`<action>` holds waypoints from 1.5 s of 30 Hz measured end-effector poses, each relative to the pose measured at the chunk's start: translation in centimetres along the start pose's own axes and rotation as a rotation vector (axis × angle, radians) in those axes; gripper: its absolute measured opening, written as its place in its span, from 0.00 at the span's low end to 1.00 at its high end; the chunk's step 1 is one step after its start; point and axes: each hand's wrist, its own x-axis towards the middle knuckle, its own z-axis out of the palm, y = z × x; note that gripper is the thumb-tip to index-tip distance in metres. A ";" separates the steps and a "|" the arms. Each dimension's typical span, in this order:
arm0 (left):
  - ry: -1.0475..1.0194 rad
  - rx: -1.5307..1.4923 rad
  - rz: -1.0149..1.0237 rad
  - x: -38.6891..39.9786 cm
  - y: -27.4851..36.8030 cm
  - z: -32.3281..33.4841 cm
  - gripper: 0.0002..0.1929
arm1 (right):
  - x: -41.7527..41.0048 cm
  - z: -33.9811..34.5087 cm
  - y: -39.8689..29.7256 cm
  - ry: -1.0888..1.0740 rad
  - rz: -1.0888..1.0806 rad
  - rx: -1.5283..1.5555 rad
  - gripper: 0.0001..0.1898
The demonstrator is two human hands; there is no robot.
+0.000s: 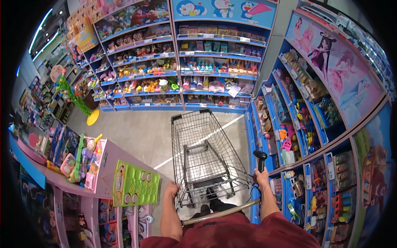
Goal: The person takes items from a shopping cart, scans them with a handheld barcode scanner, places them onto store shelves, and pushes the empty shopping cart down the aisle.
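Observation:
Before me stands a wire shopping cart (204, 148) with nothing in its basket, its tan handle bar (221, 211) close against my dark red shirt. My left hand (172, 188) is closed on the left rim of the cart, near its rear corner. On the other side my right hand (260, 177) grips the handle of a black handheld barcode scanner (260, 158), whose head points up and away from me. The scanner is beside the cart's right rear corner, with a dark cord below my right hand.
Toy shelves (217, 74) run across the far side, and more blue shelves (297, 124) line the right, close to the cart. At left stands a pink display unit (118, 152) with a green tray (136, 183) on its end. A green decoration (74, 97) rises from a yellow base.

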 end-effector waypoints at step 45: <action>0.397 0.042 0.104 2.2 -1.8 2.7 0.21 | -1.7 -0.4 -1.1 -0.303 0.004 0.038 0.10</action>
